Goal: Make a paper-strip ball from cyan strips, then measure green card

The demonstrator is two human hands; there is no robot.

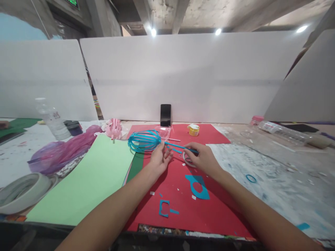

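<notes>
A blue paper-strip lantern [144, 140], an open cage of curved strips on a thin blue stick [176, 145], is held sideways above the red paper. My left hand [160, 158] pinches it where the strips meet the stick, its other fingers loosely bent. Farther along, my right hand [201, 157] has its fingers closed on the stick's other end. Partly behind the right hand lies a roll of tape [187, 160]. Blue paper offcuts [202, 193] with round holes and small white scraps are scattered below the hands.
Light green paper [91, 184] lies to the left, beside a large tape roll [43, 184], purple mesh [62, 150] and a water bottle [52, 120]. A pink paper lantern [114, 128], a phone [165, 115] and a yellow jar [194, 130] stand farther back. One bottle [286, 133] lies at right.
</notes>
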